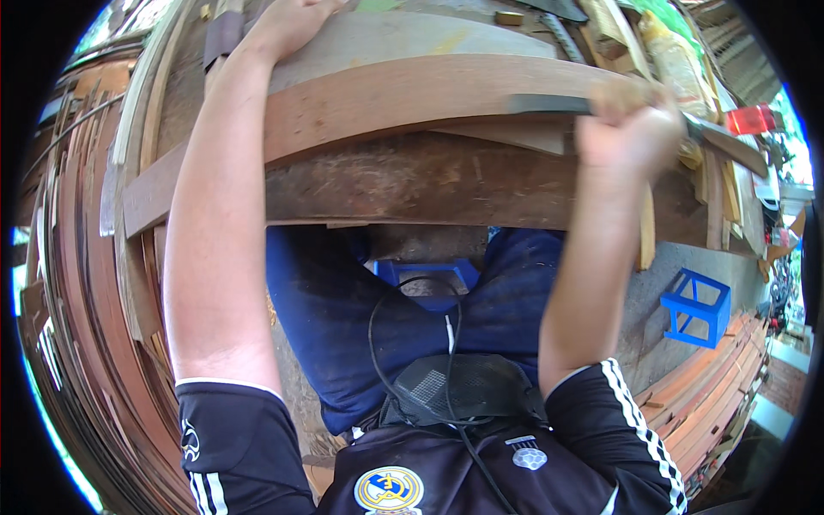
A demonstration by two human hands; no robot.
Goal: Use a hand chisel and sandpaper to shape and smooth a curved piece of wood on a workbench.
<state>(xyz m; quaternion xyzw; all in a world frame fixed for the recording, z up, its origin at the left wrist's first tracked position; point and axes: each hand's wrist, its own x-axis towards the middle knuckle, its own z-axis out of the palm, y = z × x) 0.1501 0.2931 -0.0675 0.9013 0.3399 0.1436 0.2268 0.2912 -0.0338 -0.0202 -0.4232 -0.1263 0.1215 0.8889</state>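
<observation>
My right hand [633, 129] was clamped around a blurred dark tool [549, 104] over an arched brown board [386, 93]; I couldn't tell how my left hand [294, 24] closed.

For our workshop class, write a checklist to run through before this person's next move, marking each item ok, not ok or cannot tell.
1. Right hand closed around the dark flat-ended tool: ok.
2. Tool end touching the curved wooden plank: cannot tell; it overlaps the plank in view, but is blurred.
3. Left hand gripping something: cannot tell; the upper edge cuts it off.
4. Left hand apart from the tool's dark end: ok, well to its left.
5. Black cable away from the plank: ok, looped over the lap.
6. Blue plastic stool apart from the legs: ok, on the right.
</observation>
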